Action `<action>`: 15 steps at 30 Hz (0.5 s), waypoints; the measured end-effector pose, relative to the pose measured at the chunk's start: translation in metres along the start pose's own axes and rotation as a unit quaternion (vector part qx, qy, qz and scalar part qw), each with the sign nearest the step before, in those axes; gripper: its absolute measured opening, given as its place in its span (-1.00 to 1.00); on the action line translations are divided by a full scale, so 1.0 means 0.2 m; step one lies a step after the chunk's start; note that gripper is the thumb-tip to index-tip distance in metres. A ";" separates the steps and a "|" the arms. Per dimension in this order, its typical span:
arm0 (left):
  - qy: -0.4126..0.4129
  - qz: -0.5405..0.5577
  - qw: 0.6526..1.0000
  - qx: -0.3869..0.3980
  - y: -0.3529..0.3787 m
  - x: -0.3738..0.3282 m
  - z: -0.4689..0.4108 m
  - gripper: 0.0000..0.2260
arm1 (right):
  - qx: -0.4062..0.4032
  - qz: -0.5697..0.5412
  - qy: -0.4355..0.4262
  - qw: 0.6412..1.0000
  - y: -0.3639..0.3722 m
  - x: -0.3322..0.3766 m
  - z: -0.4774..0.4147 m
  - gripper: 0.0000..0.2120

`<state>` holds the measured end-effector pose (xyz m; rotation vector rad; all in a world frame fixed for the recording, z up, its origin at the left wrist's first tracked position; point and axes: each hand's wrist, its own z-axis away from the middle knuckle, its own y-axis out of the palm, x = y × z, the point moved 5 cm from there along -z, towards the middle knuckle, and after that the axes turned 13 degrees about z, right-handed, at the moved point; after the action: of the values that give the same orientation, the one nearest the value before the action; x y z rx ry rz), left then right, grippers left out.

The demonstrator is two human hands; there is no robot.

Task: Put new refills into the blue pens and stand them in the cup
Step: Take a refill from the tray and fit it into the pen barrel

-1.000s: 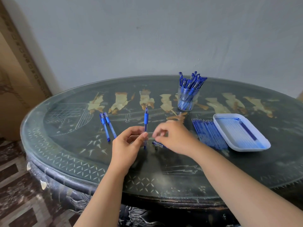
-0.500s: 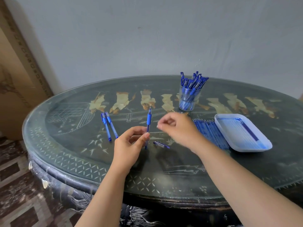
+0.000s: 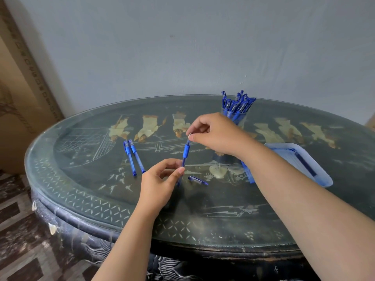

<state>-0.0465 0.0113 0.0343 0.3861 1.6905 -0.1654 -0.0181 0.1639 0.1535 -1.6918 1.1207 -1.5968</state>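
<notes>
Pen (image 3: 186, 152) held tilted near-upright over table (image 3: 91, 179). Left hand (image 3: 158, 183) pinches the lower barrel, thumb against fingers. Right hand (image 3: 217, 134) pinches the thin tip at the top end. Cap (image 3: 197, 180) lies flat just right of the left grip, not touching. Two pens (image 3: 134, 157) lie side by side left of it. Cup (image 3: 241, 118) behind the right hand, clear, packed with capped blue pens standing in it. Refills (image 3: 246, 173) mostly hidden under the right forearm. Tray (image 3: 288, 154) further right holds one dark blue stick (image 3: 304, 165); rest of contents unclear.
</notes>
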 end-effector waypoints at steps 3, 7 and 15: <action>0.001 0.002 1.000 0.001 0.00 0.00 0.00 -0.86 | 0.010 0.019 0.008 1.000 0.02 -0.01 0.00 -0.91; 0.000 0.008 1.000 -0.001 0.00 0.00 0.00 -0.85 | 0.007 0.018 0.014 1.000 0.05 -0.04 0.00 -0.77; 0.004 0.008 1.000 0.001 0.00 0.01 0.00 -0.86 | -0.003 -0.061 0.017 0.998 0.09 -0.07 0.02 -0.86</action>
<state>-0.0475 0.0109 0.0333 0.4027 1.6947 -0.1538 -0.0169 0.1663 0.1315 -1.7730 1.0566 -1.7055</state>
